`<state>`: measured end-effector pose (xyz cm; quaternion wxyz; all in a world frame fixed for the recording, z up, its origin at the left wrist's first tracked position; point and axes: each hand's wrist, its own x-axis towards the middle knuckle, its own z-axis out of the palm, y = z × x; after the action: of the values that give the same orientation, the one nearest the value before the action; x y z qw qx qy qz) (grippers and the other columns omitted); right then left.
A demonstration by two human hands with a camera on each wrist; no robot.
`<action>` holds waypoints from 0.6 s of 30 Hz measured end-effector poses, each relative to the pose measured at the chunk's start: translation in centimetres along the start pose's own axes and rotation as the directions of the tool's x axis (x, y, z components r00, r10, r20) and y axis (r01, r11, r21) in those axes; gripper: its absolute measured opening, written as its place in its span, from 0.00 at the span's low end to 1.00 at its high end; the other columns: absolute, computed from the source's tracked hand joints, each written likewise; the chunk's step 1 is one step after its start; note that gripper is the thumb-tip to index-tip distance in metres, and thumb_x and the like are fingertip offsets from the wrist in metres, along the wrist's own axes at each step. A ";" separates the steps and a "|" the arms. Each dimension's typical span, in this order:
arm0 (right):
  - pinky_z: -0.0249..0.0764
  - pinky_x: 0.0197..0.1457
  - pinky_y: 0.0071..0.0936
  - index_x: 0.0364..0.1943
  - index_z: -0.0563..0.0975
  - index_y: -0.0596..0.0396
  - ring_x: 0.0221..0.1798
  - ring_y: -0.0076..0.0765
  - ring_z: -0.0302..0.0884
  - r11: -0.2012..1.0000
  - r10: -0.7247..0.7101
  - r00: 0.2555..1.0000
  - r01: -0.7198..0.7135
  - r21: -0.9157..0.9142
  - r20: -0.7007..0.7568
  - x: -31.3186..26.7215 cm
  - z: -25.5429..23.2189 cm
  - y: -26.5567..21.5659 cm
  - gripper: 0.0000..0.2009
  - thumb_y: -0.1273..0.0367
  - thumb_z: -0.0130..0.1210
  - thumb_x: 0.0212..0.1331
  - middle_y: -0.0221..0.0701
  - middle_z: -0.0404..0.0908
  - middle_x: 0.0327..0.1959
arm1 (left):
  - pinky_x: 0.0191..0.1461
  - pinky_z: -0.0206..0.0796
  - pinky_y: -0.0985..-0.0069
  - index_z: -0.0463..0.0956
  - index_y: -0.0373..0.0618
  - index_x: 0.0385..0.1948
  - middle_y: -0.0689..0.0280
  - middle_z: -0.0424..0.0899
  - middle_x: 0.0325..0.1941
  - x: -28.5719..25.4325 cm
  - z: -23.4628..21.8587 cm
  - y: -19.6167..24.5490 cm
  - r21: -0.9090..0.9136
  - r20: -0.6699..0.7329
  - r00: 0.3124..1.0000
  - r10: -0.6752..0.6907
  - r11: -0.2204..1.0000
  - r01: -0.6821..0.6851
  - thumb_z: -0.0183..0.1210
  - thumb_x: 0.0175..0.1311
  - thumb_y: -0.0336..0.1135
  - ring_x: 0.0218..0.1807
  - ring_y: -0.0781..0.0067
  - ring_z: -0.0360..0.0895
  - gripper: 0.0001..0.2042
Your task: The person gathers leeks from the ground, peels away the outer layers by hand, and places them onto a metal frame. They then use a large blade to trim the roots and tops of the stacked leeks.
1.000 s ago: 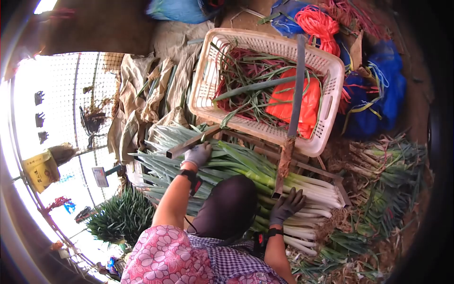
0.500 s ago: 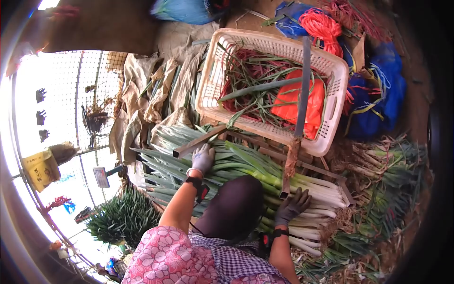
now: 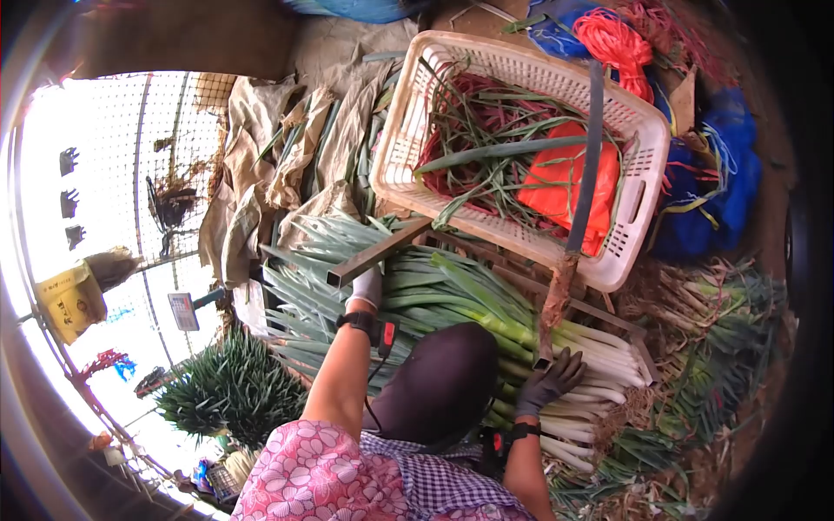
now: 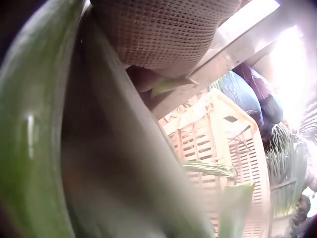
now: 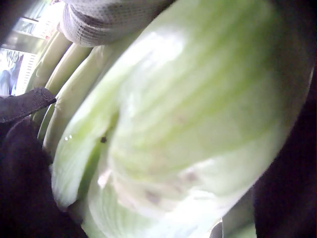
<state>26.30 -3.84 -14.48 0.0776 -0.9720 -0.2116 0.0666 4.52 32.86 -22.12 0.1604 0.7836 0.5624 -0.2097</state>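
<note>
A thick bundle of large green onions lies across a metal frame [image 3: 382, 250], with white stems [image 3: 599, 347] at the right and green leaves [image 3: 452, 291] spreading left. My left hand [image 3: 368, 285], in a pale grey glove, reaches into the leaves beneath a bar of the frame, which hides its fingers. In the left wrist view, its knitted glove [image 4: 163, 32] shows close above blurred leaves [image 4: 37, 114]. My right hand [image 3: 553, 382], in a darker-looking glove, rests on the stems with fingers extended over them. A pale green stalk [image 5: 198, 119] fills much of the right wrist view.
Behind the frame stands a white plastic crate [image 3: 638, 208] holding ties, leaf scraps and an orange bag [image 3: 565, 187]. More onions [image 3: 695, 373] and trimmings lie at right. A dark knee [image 3: 443, 373] is close between the arms. Green leaves [image 3: 230, 391] are heaped at left.
My left hand has slid under the frame's bar, hiding its fingers. My right hand stays on the white stems. The crate and frame appear further right as the head view shifts.
</note>
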 end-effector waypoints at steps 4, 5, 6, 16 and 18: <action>0.50 0.67 0.56 0.58 0.65 0.55 0.67 0.61 0.51 1.000 0.008 1.000 -0.008 -0.008 0.024 -0.3 0.1 0.3 0.20 0.61 0.41 0.64 0.48 0.59 0.64 | 0.65 0.55 0.66 0.69 0.39 0.53 0.49 0.71 0.55 -1.4 -1.0 1.1 0.073 -0.073 0.993 0.089 0.994 -0.084 0.40 0.65 0.27 0.59 0.53 0.66 0.16; 0.50 0.67 0.56 0.58 0.65 0.55 0.67 0.61 0.51 1.000 0.005 1.000 -0.004 -0.010 0.029 -0.3 0.1 0.4 0.20 0.61 0.41 0.64 0.48 0.59 0.64 | 0.64 0.56 0.68 0.68 0.39 0.54 0.52 0.72 0.54 -1.3 -0.8 0.8 -0.030 -0.123 0.988 0.093 0.995 -0.097 0.41 0.67 0.29 0.58 0.56 0.68 0.16; 0.49 0.68 0.56 0.58 0.65 0.55 0.68 0.61 0.50 1.000 -0.013 1.000 0.013 0.003 0.020 -0.3 0.0 0.4 0.20 0.61 0.40 0.65 0.49 0.58 0.65 | 0.64 0.57 0.70 0.68 0.40 0.54 0.54 0.73 0.53 -1.0 -0.7 0.4 -0.131 -0.175 0.980 0.090 0.985 -0.114 0.41 0.69 0.31 0.57 0.59 0.69 0.15; 0.46 0.69 0.54 0.60 0.63 0.54 0.70 0.61 0.47 1.000 0.028 0.995 -0.028 -0.008 0.091 0.0 -0.5 -0.3 0.22 0.61 0.32 0.64 0.48 0.55 0.67 | 0.57 0.65 0.72 0.67 0.34 0.56 0.56 0.74 0.55 1.4 -9.8 1.8 -0.948 0.012 0.993 -0.113 0.316 0.048 0.49 0.68 0.33 0.53 0.62 0.74 0.18; 0.46 0.69 0.54 0.60 0.63 0.53 0.70 0.61 0.46 1.000 0.018 0.997 -0.018 -0.005 0.081 0.0 -0.4 -0.2 0.22 0.62 0.32 0.64 0.48 0.55 0.68 | 0.62 0.60 0.61 0.61 0.33 0.60 0.50 0.69 0.60 -2.2 -9.4 -1.8 -0.555 -0.212 0.975 0.061 0.814 -0.172 0.50 0.65 0.34 0.57 0.53 0.70 0.23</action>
<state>26.25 -3.70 -14.04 0.0662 -0.9705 -0.2058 0.1064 3.63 36.17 -12.93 0.3470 0.7488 0.5623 0.0518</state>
